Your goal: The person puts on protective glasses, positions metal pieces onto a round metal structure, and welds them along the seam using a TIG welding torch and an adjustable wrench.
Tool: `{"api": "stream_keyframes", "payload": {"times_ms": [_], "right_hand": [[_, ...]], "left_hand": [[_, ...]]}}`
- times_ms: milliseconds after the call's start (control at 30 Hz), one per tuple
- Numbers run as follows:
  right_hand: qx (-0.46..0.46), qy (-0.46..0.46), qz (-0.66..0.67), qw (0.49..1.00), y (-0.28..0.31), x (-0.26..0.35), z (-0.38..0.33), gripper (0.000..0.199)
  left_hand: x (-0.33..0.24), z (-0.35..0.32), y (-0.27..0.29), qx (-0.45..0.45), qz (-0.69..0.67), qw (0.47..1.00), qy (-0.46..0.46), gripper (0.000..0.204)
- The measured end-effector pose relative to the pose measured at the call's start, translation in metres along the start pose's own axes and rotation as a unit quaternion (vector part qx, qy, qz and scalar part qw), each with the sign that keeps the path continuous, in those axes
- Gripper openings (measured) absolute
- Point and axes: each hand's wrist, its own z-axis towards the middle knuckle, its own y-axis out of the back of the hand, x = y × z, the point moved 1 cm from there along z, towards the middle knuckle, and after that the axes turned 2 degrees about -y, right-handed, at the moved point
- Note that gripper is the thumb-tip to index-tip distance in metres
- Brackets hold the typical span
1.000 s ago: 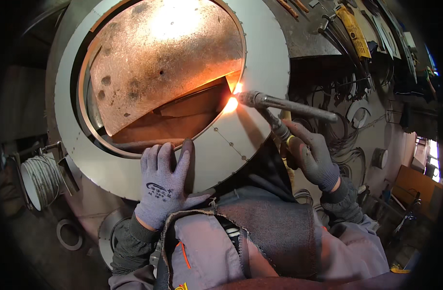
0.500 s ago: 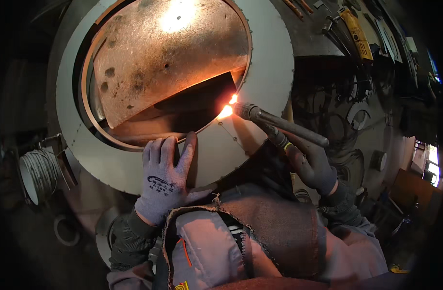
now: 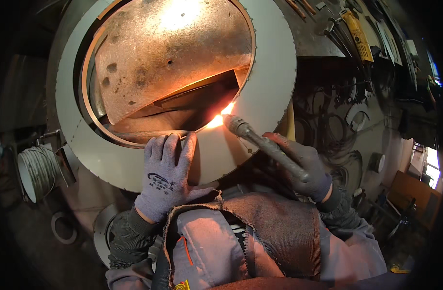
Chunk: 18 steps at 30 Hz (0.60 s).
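A wide, pale metal ring [image 3: 274, 58] is filling the upper middle of the frame. Left of center, the gloved left hand [image 3: 164, 174] is lying flat and unclenched on the ring's lower band, its fingertips reaching the inner edge and its thumb pointing to the right. Right of center, the gloved right hand [image 3: 312, 162] is grasping a gray metal torch [image 3: 272, 150] (the long barrel is partly hiding that hand). The torch's tip is pointing toward the upper left, where a bright orange glow [image 3: 215, 121] is shining at the ring's inner edge. A blotchy, coppery plate [image 3: 168, 58] is showing within the opening, catching strong light near the top. A reel of white cord [image 3: 40, 164] is standing at far left; a yellow power tool [image 3: 357, 36] is lying at upper right.
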Motion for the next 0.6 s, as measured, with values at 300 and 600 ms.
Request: {"api": "stream_keyframes", "payload": {"times_ms": [300,600], "right_hand": [[0.022,0.0,-0.142,0.99,-0.006,0.022,-0.001,0.049],[-0.065,-0.14,0.215,0.964,0.007,0.002,-0.033,0.043]], "left_hand": [[0.002,-0.01,-0.011,-0.014,0.009,1.0,-0.001,0.09],[0.004,0.003,0.0,-0.017,-0.005,1.0,-0.007,0.098]]}}
